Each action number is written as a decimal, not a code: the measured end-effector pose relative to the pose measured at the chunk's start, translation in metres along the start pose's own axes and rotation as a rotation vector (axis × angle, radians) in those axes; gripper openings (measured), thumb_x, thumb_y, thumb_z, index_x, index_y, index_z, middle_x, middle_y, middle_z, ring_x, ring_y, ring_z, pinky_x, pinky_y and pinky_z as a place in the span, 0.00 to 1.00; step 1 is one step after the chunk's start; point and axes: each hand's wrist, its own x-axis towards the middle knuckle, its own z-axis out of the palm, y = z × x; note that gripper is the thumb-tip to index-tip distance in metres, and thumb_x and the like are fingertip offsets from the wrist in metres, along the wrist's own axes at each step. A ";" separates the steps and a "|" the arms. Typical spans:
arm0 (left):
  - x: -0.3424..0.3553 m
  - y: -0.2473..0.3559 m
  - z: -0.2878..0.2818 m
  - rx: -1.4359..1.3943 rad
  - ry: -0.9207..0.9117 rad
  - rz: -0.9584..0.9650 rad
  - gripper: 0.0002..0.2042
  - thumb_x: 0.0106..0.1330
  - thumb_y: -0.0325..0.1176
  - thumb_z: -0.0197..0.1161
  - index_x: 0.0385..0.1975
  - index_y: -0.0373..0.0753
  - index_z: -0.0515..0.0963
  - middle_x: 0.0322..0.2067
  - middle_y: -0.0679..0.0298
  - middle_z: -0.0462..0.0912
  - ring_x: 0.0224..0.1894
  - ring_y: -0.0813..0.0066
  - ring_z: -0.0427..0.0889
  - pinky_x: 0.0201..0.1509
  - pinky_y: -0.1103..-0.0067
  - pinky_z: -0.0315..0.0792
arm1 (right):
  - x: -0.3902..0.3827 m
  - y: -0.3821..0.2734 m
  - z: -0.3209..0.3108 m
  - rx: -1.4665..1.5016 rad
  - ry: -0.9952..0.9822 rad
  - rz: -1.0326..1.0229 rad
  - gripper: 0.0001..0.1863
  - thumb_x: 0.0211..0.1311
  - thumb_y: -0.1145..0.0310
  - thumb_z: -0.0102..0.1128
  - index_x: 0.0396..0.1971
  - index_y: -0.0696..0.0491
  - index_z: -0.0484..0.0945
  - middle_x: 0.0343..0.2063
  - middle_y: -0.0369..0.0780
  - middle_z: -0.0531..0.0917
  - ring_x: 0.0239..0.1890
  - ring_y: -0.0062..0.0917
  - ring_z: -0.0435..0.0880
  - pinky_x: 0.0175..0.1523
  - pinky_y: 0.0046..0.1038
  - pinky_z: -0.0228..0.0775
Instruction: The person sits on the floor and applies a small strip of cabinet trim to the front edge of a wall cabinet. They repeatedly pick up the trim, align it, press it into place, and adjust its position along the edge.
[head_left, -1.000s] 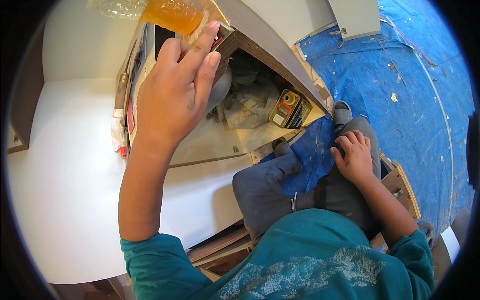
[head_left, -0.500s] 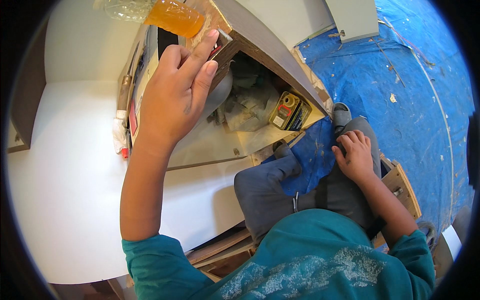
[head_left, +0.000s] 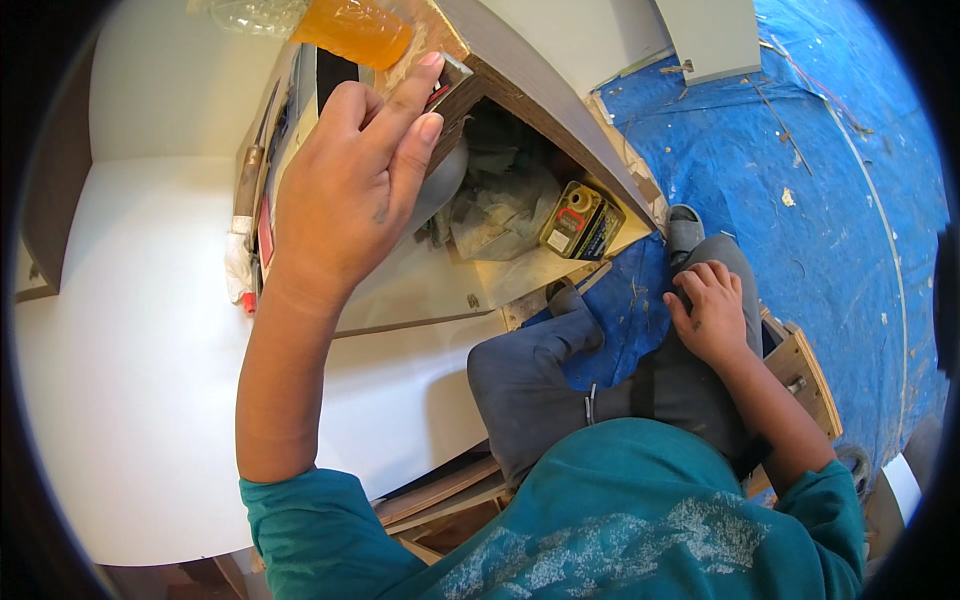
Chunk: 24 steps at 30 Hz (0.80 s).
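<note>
Left hand (head_left: 345, 190), one: raised over the cabinet (head_left: 545, 85), back upward, index finger and thumb stretched forward, other fingers bent under. Index fingertip touches or nearly touches a small flat piece (head_left: 457, 74), dark with red and a pale metallic edge, at the cabinet's top corner; whether the hand grips it cannot be told, the palm being hidden.

Right hand (head_left: 712, 312), one: resting on the right thigh of grey trousers (head_left: 525, 385), fingers loosely curved and slightly spread, no object visible in it.

Bottle (head_left: 355, 32), clear plastic, part filled with orange liquid: tilted over, beyond the left fingertips.

Can (head_left: 583, 220), yellow and black, round cap: inside the cabinet, near its opening, just beside a cloudy plastic bag (head_left: 495, 215).

Tool (head_left: 246, 185), wooden handle: left of the left hand, white wrapping and red tip below.

Sheet (head_left: 770, 190), blue, littered with scraps: covering the floor at right.
</note>
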 end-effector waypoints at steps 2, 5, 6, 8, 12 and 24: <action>0.002 0.002 0.001 0.016 0.003 -0.007 0.19 0.75 0.41 0.61 0.64 0.52 0.79 0.31 0.65 0.72 0.29 0.69 0.75 0.33 0.74 0.73 | 0.000 -0.001 0.001 -0.005 -0.003 0.000 0.11 0.58 0.63 0.69 0.37 0.52 0.81 0.41 0.39 0.81 0.55 0.36 0.75 0.60 0.39 0.62; 0.004 0.005 0.002 0.051 0.001 -0.021 0.19 0.75 0.41 0.60 0.64 0.52 0.79 0.31 0.65 0.72 0.29 0.70 0.76 0.33 0.74 0.73 | 0.001 -0.002 0.002 -0.004 -0.007 0.003 0.11 0.58 0.63 0.69 0.37 0.52 0.81 0.41 0.39 0.81 0.55 0.36 0.75 0.60 0.39 0.62; 0.004 0.005 0.001 0.063 -0.006 -0.027 0.19 0.75 0.42 0.60 0.64 0.53 0.79 0.31 0.65 0.72 0.29 0.70 0.76 0.33 0.73 0.73 | 0.001 -0.002 0.001 -0.003 -0.005 0.002 0.11 0.58 0.63 0.69 0.37 0.52 0.81 0.41 0.39 0.81 0.55 0.36 0.75 0.60 0.39 0.62; 0.003 0.004 0.000 0.072 -0.018 -0.029 0.19 0.75 0.42 0.60 0.64 0.53 0.79 0.31 0.65 0.72 0.29 0.70 0.76 0.33 0.73 0.73 | 0.000 -0.002 0.001 0.001 0.000 0.004 0.11 0.58 0.63 0.69 0.37 0.52 0.81 0.41 0.39 0.81 0.55 0.36 0.75 0.60 0.39 0.62; -0.001 0.000 -0.005 0.072 -0.035 -0.029 0.19 0.75 0.41 0.60 0.64 0.54 0.79 0.31 0.65 0.72 0.29 0.70 0.77 0.33 0.73 0.74 | 0.001 0.000 0.000 0.007 -0.003 0.017 0.11 0.58 0.63 0.69 0.37 0.52 0.81 0.41 0.39 0.81 0.55 0.36 0.76 0.60 0.39 0.62; 0.007 0.001 -0.007 0.079 -0.061 0.010 0.20 0.74 0.40 0.60 0.65 0.54 0.78 0.31 0.64 0.70 0.29 0.68 0.75 0.34 0.72 0.73 | 0.001 0.003 -0.003 0.020 -0.010 0.032 0.11 0.59 0.63 0.68 0.38 0.52 0.82 0.41 0.39 0.81 0.56 0.36 0.75 0.60 0.39 0.62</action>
